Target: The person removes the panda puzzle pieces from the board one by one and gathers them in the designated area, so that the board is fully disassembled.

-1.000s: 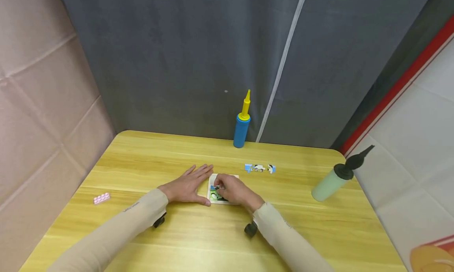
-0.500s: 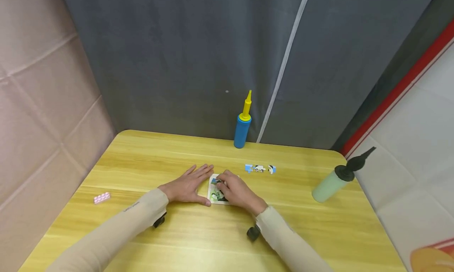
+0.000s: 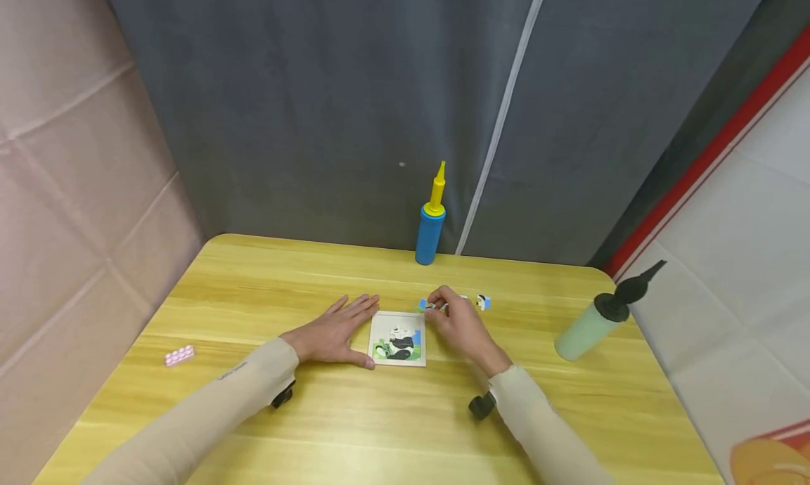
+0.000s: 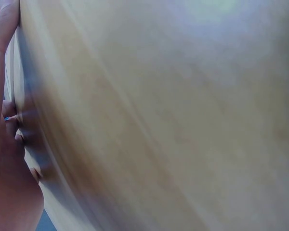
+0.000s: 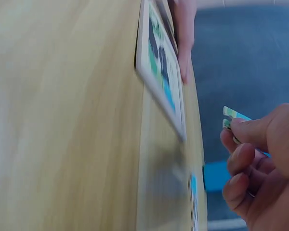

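Note:
A small square puzzle board (image 3: 397,319) lies on the table, its lower part filled with panda pieces and its upper part bare. Flat on the table at its left side rests my left hand (image 3: 335,334), fingers spread, thumb by the board's lower left corner. My right hand (image 3: 465,329) is just beyond the board's right edge, pinching a blue and green puzzle piece (image 5: 238,114) between thumb and fingers. A loose panda piece (image 3: 483,302) lies to the right of that hand, which partly hides other loose pieces (image 5: 193,197) on the table.
A blue and yellow hand pump (image 3: 429,235) stands at the table's back edge. To the right, a pale green pump (image 3: 585,330) with a black top stands. A pink toy brick (image 3: 180,356) lies at the left. Grey curtain (image 3: 304,119) hangs behind the table.
My right hand has moved from over the board to its right, pinching a puzzle piece, which uncovers the board's bare upper part. The left hand has stayed in place.

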`<move>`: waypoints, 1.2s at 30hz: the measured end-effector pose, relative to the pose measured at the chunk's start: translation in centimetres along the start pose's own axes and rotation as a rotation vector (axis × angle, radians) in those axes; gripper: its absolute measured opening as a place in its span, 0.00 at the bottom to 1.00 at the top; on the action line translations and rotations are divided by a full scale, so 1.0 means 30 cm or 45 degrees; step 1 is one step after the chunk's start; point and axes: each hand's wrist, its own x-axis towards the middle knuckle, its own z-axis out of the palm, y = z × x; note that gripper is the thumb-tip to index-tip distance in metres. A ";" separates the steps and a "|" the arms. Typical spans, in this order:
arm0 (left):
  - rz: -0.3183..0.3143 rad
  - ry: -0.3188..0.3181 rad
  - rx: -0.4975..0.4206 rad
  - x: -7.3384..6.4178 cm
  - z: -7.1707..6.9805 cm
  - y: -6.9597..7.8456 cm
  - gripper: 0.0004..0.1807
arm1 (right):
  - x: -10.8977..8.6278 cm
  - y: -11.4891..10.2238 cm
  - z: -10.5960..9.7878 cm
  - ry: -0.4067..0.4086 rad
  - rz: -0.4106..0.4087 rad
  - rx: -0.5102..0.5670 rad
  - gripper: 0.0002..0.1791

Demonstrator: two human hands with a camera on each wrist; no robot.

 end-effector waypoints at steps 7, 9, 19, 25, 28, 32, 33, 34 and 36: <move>-0.016 -0.007 0.006 -0.002 0.006 -0.009 0.66 | -0.007 0.073 -0.045 -0.033 0.090 -0.072 0.04; -0.015 -0.006 0.004 -0.002 0.007 -0.011 0.66 | -0.007 0.085 -0.049 -0.050 0.104 -0.090 0.04; -0.002 0.005 -0.010 -0.001 0.006 -0.006 0.65 | -0.013 0.110 -0.035 -0.102 0.061 -0.197 0.04; -0.014 -0.011 0.010 0.002 0.008 -0.011 0.66 | -0.011 0.106 -0.031 -0.078 0.083 -0.237 0.04; -0.015 -0.006 0.013 0.003 0.012 -0.015 0.67 | -0.011 0.105 -0.031 -0.079 0.097 -0.264 0.06; -0.012 -0.003 0.013 0.004 0.014 -0.017 0.67 | -0.011 0.103 -0.033 -0.088 0.104 -0.289 0.09; -0.011 -0.004 0.013 0.004 0.014 -0.017 0.67 | -0.010 0.101 -0.033 -0.095 0.104 -0.285 0.10; -0.012 -0.005 0.012 0.004 0.014 -0.017 0.67 | -0.010 0.098 -0.033 -0.102 0.101 -0.279 0.10; -0.014 -0.008 0.013 0.003 0.012 -0.016 0.67 | -0.011 0.086 -0.033 -0.116 0.082 -0.266 0.10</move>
